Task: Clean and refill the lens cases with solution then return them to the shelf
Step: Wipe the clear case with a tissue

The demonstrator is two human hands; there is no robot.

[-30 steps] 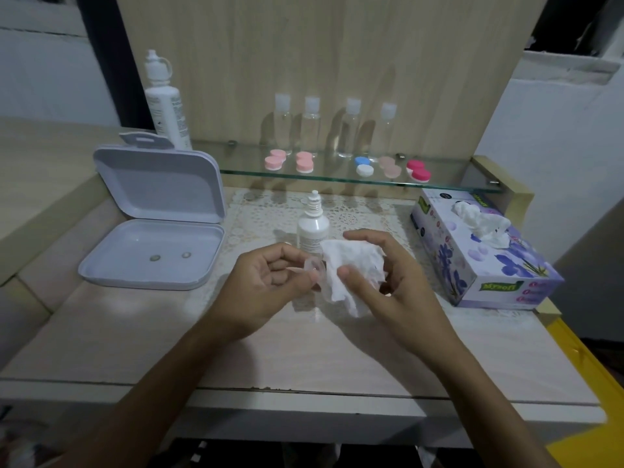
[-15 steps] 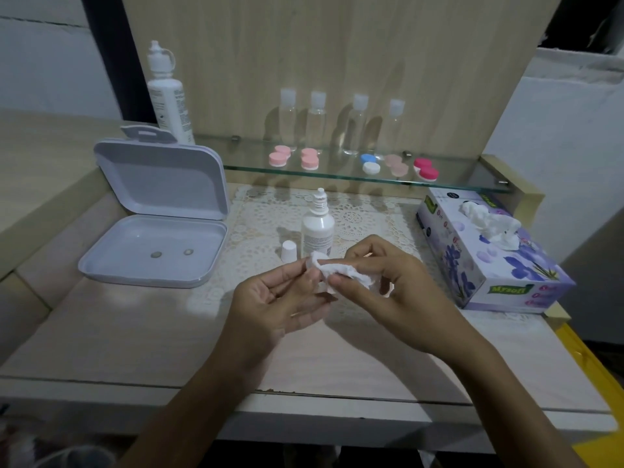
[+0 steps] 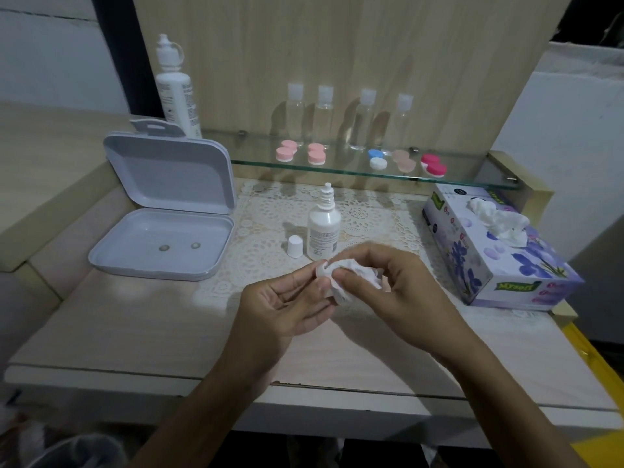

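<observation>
Your left hand (image 3: 287, 305) pinches a small white piece (image 3: 320, 269) at its fingertips; your right hand (image 3: 388, 292) grips crumpled tissue (image 3: 354, 282) pressed against it.

Dropper bottle (image 3: 323, 231) just behind hands

Two bare forearms, left hand (image 3: 287, 305), right hand (image 3: 398, 292), no sleeves, no jewelry

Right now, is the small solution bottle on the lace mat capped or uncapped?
Uncapped. The small solution bottle stands upright with its bare dropper tip showing, and its white cap sits on the lace mat just to its left.
</observation>
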